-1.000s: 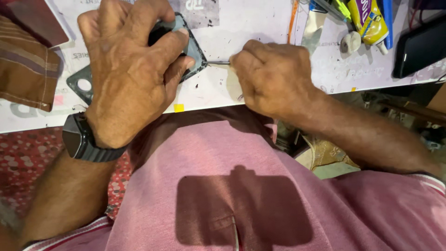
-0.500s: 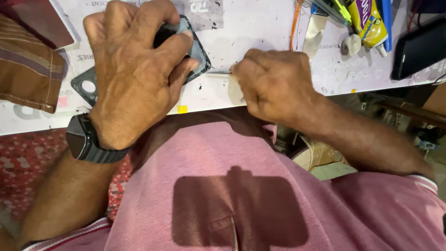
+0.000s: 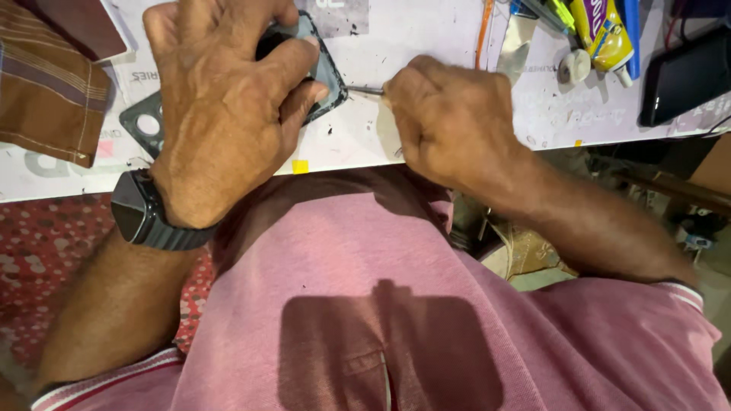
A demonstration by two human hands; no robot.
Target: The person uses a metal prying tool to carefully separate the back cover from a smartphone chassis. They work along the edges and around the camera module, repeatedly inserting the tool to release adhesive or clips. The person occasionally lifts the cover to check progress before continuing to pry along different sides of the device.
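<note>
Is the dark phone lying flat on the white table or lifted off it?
Flat: the dark phone rests on the white table, pinned under the left hand.

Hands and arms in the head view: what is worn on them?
Both are bare of gloves. The left hand has a black smartwatch with a dark band on its wrist. The right hand wears nothing visible. Short pink sleeves have striped cuffs.

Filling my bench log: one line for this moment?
left hand: grips phone frame | right hand: thin metal tool at frame edge | surface: white worktop
</note>
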